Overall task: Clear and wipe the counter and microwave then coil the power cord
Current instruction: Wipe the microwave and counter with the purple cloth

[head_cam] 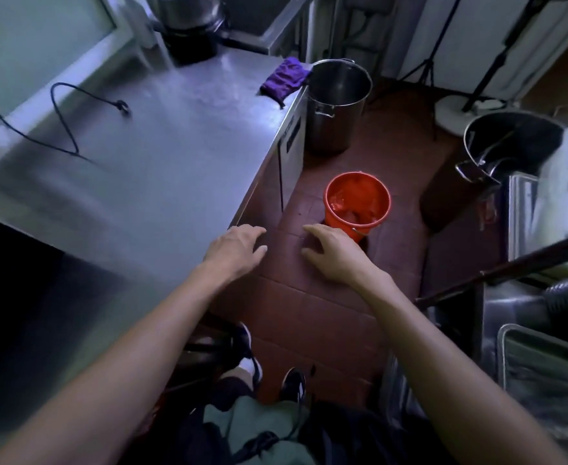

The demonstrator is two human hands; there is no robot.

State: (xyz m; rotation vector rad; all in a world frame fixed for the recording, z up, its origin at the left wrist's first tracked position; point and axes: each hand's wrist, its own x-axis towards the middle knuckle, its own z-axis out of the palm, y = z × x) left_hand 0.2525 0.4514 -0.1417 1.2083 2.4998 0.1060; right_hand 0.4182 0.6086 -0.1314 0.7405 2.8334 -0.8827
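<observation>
The steel counter (162, 156) runs from the lower left to the upper middle. A black power cord (64, 129) lies loose across its left part, its plug (123, 107) resting on the steel. A crumpled purple cloth (284, 78) sits at the counter's far right corner. My left hand (237, 248) hovers over the counter's near right edge, fingers apart, holding nothing. My right hand (331, 255) hangs over the red floor tiles just short of an orange bucket (357, 200), also holding nothing. A dark block at the lower left (14, 297) may be the microwave.
A tall steel pot (338, 105) stands on the floor beside the counter's far end. Another steel pot (182, 11) sits on a burner at the back. A dark bucket (507, 142), tripod legs (477, 95) and steel trays (544, 364) crowd the right side.
</observation>
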